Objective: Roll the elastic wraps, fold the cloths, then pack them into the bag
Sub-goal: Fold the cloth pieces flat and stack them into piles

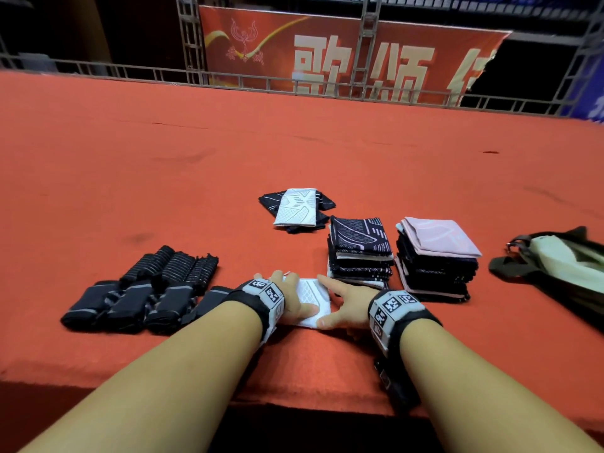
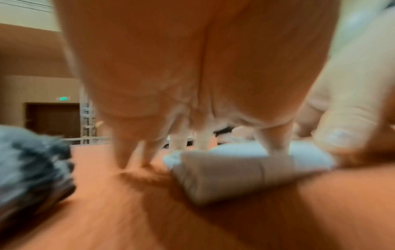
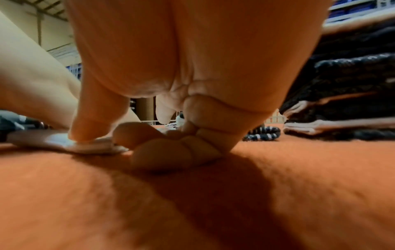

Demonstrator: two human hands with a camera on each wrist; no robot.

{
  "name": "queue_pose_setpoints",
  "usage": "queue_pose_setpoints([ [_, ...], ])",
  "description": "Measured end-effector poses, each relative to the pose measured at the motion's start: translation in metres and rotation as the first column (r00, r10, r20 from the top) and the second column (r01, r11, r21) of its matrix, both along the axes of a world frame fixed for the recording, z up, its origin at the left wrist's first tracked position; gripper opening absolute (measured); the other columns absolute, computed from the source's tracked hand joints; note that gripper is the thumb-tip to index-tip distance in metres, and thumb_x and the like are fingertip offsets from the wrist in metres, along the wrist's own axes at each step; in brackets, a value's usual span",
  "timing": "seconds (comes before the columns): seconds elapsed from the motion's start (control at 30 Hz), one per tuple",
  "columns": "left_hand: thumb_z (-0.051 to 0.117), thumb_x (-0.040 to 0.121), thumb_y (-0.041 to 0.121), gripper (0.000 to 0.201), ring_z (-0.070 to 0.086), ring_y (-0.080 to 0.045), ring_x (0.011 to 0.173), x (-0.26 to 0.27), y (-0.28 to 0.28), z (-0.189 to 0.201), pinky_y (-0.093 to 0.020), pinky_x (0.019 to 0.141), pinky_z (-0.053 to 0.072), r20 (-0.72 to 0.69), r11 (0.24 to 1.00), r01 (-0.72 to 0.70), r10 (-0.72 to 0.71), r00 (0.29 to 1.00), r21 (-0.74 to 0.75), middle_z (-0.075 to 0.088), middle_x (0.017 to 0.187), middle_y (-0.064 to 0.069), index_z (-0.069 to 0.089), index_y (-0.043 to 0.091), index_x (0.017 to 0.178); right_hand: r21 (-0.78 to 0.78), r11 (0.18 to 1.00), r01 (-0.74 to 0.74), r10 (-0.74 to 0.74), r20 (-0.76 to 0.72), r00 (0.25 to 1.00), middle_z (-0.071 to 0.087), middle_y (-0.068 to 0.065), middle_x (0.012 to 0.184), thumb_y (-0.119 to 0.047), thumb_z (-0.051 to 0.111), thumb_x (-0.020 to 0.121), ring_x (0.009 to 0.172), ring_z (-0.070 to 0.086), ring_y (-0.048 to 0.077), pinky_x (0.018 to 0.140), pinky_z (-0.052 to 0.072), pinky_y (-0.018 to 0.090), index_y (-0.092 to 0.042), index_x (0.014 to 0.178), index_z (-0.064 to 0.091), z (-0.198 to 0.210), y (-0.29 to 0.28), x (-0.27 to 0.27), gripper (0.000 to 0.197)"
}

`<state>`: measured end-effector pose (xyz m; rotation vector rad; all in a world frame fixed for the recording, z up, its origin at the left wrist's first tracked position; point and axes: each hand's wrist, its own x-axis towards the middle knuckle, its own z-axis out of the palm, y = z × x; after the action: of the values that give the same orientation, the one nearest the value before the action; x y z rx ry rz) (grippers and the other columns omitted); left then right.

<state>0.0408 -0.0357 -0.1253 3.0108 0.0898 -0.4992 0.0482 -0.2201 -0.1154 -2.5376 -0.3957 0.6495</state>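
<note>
I see rolled black wraps [image 1: 140, 289] lower left, a folded white cloth [image 1: 310, 300] flat at bottom centre, a dark-topped cloth stack [image 1: 359, 250] and a pink-topped cloth stack [image 1: 438, 256] right of it, and the bag [image 1: 555, 266] at the far right edge.

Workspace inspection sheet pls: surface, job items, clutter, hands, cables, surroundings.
Surface: red felt table, slightly wrinkled.
Job's things: white cloth under both hands; dark-topped stack, pink-topped stack and loose cloths beyond; rolled wraps left; bag open, right.
Clutter: nothing seen.
Hands: left hand presses the cloth flat; right hand thumb on its near corner, grip unclear.
Cables: nothing seen.
Surroundings: red banner, metal truss behind.

Red table [image 1: 163, 158], red banner [image 1: 277, 34], metal truss [image 1: 191, 34]
</note>
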Motion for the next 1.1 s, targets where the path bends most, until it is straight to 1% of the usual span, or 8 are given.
queue_pose_setpoints([
  [0.17,0.062,0.090,0.024,0.038,0.065,-0.032,0.109,0.015,0.002,0.039,-0.036,0.087,0.052,0.098,0.999,-0.009,0.014,0.995,-0.052,0.067,0.121,-0.014,0.059,0.009,0.125,0.134,0.991,-0.006,0.010,-0.029,1.000,0.042,-0.007,0.152,-0.051,0.065,0.092,0.130,0.049,0.010,0.100,0.031,0.012,-0.040,0.159,0.000,0.002,-0.005,-0.023,0.094],
  [0.27,0.070,0.078,0.021,0.025,0.069,-0.026,0.084,0.013,0.005,0.060,-0.030,0.073,0.055,0.014,0.996,0.030,-0.029,0.999,-0.085,0.075,0.095,-0.010,0.074,0.010,0.100,0.277,0.959,0.064,-0.060,-0.023,0.998,0.057,-0.011,0.090,-0.045,0.073,0.088,0.071,0.059,0.006,0.069,0.045,0.016,-0.043,0.158,0.000,-0.009,-0.012,-0.031,0.102],
  [0.37,0.076,0.081,0.011,0.009,0.064,-0.021,0.071,0.004,0.012,0.089,-0.029,0.068,0.052,-0.079,0.936,0.029,-0.060,0.995,-0.352,0.070,0.080,-0.006,0.069,0.013,0.085,0.411,0.899,0.152,-0.156,-0.025,0.988,0.058,0.002,0.074,-0.042,0.081,0.072,0.055,0.056,0.014,0.052,0.046,0.025,-0.050,0.152,0.013,-0.017,-0.015,-0.033,0.106],
  [0.57,0.065,0.085,-0.007,0.025,0.062,-0.021,0.059,-0.011,0.025,0.137,-0.029,0.054,0.055,-0.125,0.679,-0.002,-0.132,0.983,-0.734,0.062,0.069,-0.009,0.060,0.016,0.079,0.625,0.706,0.334,-0.182,-0.296,0.938,0.068,-0.001,0.081,-0.036,0.082,0.073,0.064,0.059,0.011,0.054,0.046,0.024,-0.016,0.112,0.064,0.010,-0.013,-0.049,0.047],
  [0.73,0.062,0.085,-0.010,0.023,0.061,-0.017,0.052,-0.004,0.009,0.158,-0.027,0.047,0.052,0.078,0.480,0.055,0.028,0.997,-0.876,0.060,0.064,-0.009,0.059,0.011,0.076,0.787,0.467,0.403,-0.197,-0.351,0.915,0.072,0.015,0.100,-0.018,0.067,0.093,0.086,0.071,0.028,0.078,0.055,0.037,-0.011,0.117,0.064,0.053,-0.026,-0.039,0.025],
  [0.87,0.061,0.087,-0.010,0.020,0.058,-0.024,0.052,0.016,-0.011,0.162,-0.033,0.052,0.053,0.126,0.287,0.070,0.182,0.975,-0.955,0.059,0.071,-0.018,0.057,0.007,0.077,0.850,0.347,0.397,-0.286,-0.307,0.908,0.072,0.006,0.079,-0.013,0.056,0.101,0.059,0.068,0.018,0.076,0.056,0.044,-0.008,0.119,0.059,0.096,-0.035,-0.011,0.019],
  [1.0,0.064,0.091,-0.006,0.019,0.065,-0.029,0.062,0.039,-0.034,0.163,-0.030,0.047,0.057,0.052,0.171,0.011,0.232,0.971,-0.985,0.064,0.086,-0.024,0.053,0.007,0.082,0.798,0.421,0.431,-0.520,-0.177,0.836,0.070,0.015,0.105,-0.015,0.057,0.101,0.070,0.073,0.027,0.052,0.059,0.036,-0.010,0.116,0.053,0.126,-0.051,0.028,0.016],
  [1.1,0.065,0.094,0.001,0.024,0.057,-0.023,0.048,0.055,-0.044,0.153,-0.027,0.040,0.051,0.059,0.297,-0.005,0.208,0.976,-0.955,0.060,0.078,-0.021,0.050,0.009,0.078,0.699,0.543,0.465,-0.591,-0.075,0.803,0.068,0.016,0.115,-0.009,0.064,0.092,0.081,0.075,0.031,0.064,0.062,0.046,-0.016,0.135,0.042,0.125,-0.062,0.055,0.049],
])
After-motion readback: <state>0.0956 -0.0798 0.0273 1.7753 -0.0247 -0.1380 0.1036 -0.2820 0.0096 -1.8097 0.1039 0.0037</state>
